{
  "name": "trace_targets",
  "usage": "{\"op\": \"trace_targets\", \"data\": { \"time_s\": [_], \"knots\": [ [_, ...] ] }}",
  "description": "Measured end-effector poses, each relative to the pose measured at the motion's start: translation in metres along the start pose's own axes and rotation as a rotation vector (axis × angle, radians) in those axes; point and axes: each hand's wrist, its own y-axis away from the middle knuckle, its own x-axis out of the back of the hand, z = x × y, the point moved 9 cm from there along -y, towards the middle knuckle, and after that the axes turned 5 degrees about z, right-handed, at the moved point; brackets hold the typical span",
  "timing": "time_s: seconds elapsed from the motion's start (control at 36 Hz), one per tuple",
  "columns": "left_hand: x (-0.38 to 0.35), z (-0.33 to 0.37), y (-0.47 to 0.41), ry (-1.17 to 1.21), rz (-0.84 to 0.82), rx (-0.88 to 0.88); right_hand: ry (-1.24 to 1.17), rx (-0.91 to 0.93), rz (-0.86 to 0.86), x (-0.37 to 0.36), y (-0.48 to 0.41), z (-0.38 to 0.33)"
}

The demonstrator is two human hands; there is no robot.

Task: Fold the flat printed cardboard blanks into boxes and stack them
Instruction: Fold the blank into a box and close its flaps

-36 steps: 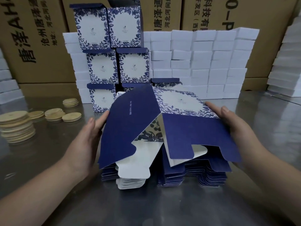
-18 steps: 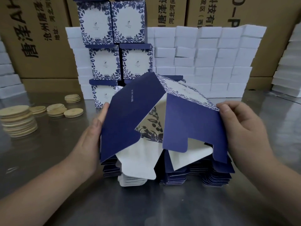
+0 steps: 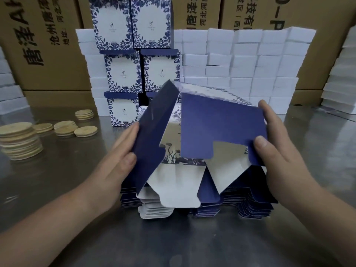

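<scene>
A navy and white floral cardboard blank [image 3: 217, 130] is half opened into a tube above the pile of flat blanks [image 3: 248, 201] on the steel table. My left hand [image 3: 117, 160] holds its left navy panel, thumb on the front and fingers behind. My right hand [image 3: 273, 147] grips the right edge, thumb on the navy flap. White bottom flaps hang down over the pile. Several folded floral boxes [image 3: 123, 72] stand stacked behind, in three tiers.
White foam blocks [image 3: 244, 68] form a wall at the back, with more at the far left and right. Round wooden lids [image 3: 19, 139] lie in stacks on the left. Brown shipping cartons [image 3: 48, 45] close off the rear.
The blank has been lifted off the pile and squeezed from flat into a more upright tube. Both hands moved inward and closed on its sides.
</scene>
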Motion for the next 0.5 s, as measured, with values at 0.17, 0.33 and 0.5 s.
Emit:
{"op": "trace_targets", "data": {
  "time_s": [0.17, 0.33, 0.5],
  "knots": [
    [-0.002, 0.005, 0.016, -0.033, -0.023, -0.072, 0.073, 0.055, 0.033, -0.001, 0.003, -0.010],
    [-0.003, 0.015, 0.015, -0.239, -0.033, -0.087, 0.141, 0.062, 0.229, 0.012, 0.006, -0.013],
    [-0.008, 0.026, 0.020, -0.416, -0.051, -0.142, 0.134, 0.153, 0.303, 0.017, 0.008, -0.023]
  ]
}}
